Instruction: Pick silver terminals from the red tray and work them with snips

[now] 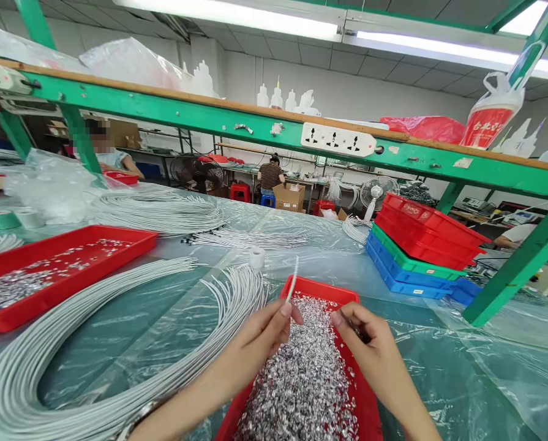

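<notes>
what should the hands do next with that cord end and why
Probably bring the right hand to the cord tip: the left hand pinches the cord upright over the tray of metal bits, and the right fingers seem to pinch something small, apart from it.

Readable writing from where I sit

Only the red-and-white plastic bag (494, 116) hanging on the green frame (237, 119) shows white Chinese characters; I cannot read them surely.

A thin white cord (293, 278) stands nearly upright, pinched in the left hand (264, 334); below both hands, a red tray (322, 289) heaped with small silvery metal pieces (304, 380).
</notes>
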Motion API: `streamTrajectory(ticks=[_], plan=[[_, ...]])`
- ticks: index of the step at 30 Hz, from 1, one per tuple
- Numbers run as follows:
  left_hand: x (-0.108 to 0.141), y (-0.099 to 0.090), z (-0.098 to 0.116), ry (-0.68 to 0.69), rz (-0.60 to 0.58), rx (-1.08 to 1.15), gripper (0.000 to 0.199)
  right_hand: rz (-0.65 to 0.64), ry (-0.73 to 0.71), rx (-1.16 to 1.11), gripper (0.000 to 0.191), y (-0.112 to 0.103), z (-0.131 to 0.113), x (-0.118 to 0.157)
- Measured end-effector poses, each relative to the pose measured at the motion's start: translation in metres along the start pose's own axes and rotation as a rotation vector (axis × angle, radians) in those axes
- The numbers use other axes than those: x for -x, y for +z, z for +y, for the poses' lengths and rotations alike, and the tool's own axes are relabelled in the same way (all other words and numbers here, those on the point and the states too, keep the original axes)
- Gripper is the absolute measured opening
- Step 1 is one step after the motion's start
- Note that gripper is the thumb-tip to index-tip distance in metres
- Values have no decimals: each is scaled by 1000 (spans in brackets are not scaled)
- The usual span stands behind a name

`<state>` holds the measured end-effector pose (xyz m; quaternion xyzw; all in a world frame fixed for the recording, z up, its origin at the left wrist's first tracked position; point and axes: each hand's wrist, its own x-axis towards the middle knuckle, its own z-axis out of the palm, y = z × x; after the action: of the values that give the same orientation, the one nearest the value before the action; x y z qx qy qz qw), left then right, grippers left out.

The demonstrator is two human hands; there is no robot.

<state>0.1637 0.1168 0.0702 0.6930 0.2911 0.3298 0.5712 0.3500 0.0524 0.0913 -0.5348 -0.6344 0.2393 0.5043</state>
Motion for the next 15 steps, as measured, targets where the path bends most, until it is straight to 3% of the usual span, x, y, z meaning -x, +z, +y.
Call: streamTrajectory(ticks=[8, 11, 15], plan=[[13, 31, 8, 79, -32, 51, 39, 123, 26, -159, 18, 10, -10, 12], [18, 36, 10, 114, 42, 104, 38, 180, 63, -166, 11, 13, -15, 17], [20, 36, 13, 150, 7, -31, 36, 216, 61, -142, 7, 15, -18, 21]])
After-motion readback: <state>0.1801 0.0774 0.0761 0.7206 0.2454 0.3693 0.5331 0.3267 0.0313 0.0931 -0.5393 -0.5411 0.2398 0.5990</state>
